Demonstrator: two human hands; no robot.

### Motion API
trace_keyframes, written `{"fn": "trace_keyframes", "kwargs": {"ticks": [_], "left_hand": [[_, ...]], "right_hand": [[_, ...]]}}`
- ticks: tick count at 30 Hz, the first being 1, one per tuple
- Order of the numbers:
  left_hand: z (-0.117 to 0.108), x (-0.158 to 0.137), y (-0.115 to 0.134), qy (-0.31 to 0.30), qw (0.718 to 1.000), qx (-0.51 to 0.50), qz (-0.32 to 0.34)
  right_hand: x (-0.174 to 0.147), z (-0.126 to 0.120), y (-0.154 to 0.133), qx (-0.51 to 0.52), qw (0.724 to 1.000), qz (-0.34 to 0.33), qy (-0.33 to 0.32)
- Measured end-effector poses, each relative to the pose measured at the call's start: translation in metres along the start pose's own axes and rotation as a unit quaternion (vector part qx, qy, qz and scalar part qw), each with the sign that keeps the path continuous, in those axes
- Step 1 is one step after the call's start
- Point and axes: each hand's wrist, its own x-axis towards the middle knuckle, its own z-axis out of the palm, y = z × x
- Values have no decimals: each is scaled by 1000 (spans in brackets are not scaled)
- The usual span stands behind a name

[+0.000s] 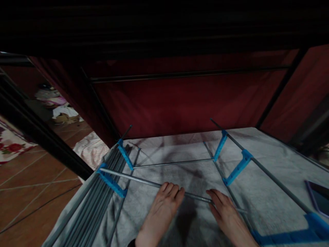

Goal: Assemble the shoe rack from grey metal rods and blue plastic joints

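Observation:
My left hand (162,211) is closed around the middle of a silver metal tube (136,178). My right hand (226,209) grips the same tube nearer its right end, which pokes out past the fingers. The tube's left end meets a blue plastic bracket (111,181) on the left side. Several more blue brackets join grey tubes into two side frames, among them one bracket (238,168) at the right. Farther back, a thin crossbar (174,162) links the two sides. A blurred blue bracket (293,236) lies at the lower right.
Loose grey tubes (95,202) lie bundled at the left on a pale blanket (272,151). A phone (320,197) rests at the right edge. Behind stands a dark red panel (180,106). Tiled floor (38,185) and piled cloth (64,111) are at the left.

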Motion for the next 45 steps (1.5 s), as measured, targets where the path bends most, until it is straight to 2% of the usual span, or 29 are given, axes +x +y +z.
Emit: {"fn": "trace_keyframes", "kwargs": {"ticks": [4, 8, 10, 15, 19, 21, 26, 30, 39, 45], "left_hand": [[-22, 2, -30, 69, 993, 94, 5], [-23, 5, -68, 156, 973, 162, -48], [-23, 10, -78, 182, 965, 175, -72], [-26, 42, -69, 195, 964, 154, -97], [-28, 80, -61, 178, 972, 122, -91], [-26, 98, -61, 171, 975, 111, -90], [-15, 129, -59, 168, 978, 89, -90], [-2, 138, -62, 154, 982, 78, -83], [17, 141, -75, 140, 985, 53, -81], [18, 141, -79, 142, 986, 39, -76]], "right_hand": [[32, -16, 1, -23, 998, 17, 65], [66, -33, -1, -25, 994, 17, 109], [84, -43, 0, -27, 991, 12, 128], [135, -77, 10, -53, 977, 42, 202], [178, -109, 28, -116, 954, 130, 245], [196, -121, 39, -149, 946, 183, 220], [228, -134, 60, -179, 942, 276, 68], [241, -130, 67, -173, 939, 298, -17], [241, -128, 74, -193, 934, 298, -41], [242, -129, 72, -203, 929, 301, -71]]}}
